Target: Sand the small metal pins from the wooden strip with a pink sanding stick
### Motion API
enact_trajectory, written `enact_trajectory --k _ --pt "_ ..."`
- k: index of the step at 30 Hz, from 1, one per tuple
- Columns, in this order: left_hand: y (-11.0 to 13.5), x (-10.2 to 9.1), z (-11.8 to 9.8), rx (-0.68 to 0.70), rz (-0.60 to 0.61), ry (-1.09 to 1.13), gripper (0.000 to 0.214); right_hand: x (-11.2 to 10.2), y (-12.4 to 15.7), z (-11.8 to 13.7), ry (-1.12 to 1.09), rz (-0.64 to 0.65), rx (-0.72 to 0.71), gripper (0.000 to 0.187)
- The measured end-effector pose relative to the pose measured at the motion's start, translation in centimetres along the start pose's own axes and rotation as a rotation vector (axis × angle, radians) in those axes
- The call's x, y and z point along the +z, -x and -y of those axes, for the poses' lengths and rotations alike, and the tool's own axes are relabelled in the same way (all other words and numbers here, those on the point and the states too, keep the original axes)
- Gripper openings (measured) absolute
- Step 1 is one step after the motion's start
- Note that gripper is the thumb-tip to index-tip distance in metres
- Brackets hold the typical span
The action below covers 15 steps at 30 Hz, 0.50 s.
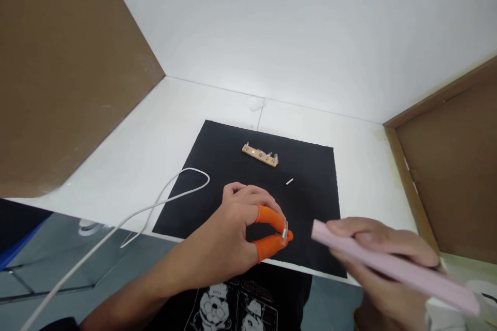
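My left hand [248,227] wears orange finger cots on the thumb and index finger. Between those two fingertips it pinches a small clear curved plastic piece [284,232], which looks like a false nail tip. Held in my right hand [384,253] is a long flat pink bar [392,266], its near end blurred; its exact kind I cannot make out. Its far end points toward my left hand, with a gap between them. Beyond my hands lies a short wooden strip [259,155] carrying several clear pieces on small metal mounts.
A black mat [306,165] covers part of the white table [132,145]. On it lies a tiny white stick [289,181]. A white cable [155,202] loops over the mat's left edge. Brown side panels [70,72] and a white back wall [279,26] enclose the table.
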<state>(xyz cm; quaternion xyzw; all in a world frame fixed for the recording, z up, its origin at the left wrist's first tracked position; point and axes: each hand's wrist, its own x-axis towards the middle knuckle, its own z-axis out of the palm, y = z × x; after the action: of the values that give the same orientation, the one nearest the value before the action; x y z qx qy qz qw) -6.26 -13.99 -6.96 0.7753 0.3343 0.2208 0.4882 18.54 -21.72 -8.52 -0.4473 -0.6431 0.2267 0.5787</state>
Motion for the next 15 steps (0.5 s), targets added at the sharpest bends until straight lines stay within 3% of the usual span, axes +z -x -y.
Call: enact_trajectory --k 5,11,13,15 --pt "0.0 0.0 0.2 0.005 -0.02 0.01 0.015 1.8 0.5 1.1 -0.026 0.158 -0.122 0.014" --pt "0.1 0.2 0.1 -0.012 0.008 0.004 0.015 0.0 -0.7 0.3 -0.006 -0.017 0.025 0.042" --pt "0.0 0.2 0.2 -0.009 -0.001 0.007 0.015 0.1 -0.5 0.4 -0.007 0.024 -0.002 0.036" --pt "0.0 0.3 0.3 0.003 -0.015 0.008 0.015 0.6 0.0 0.8 -0.023 0.155 -0.071 0.026"
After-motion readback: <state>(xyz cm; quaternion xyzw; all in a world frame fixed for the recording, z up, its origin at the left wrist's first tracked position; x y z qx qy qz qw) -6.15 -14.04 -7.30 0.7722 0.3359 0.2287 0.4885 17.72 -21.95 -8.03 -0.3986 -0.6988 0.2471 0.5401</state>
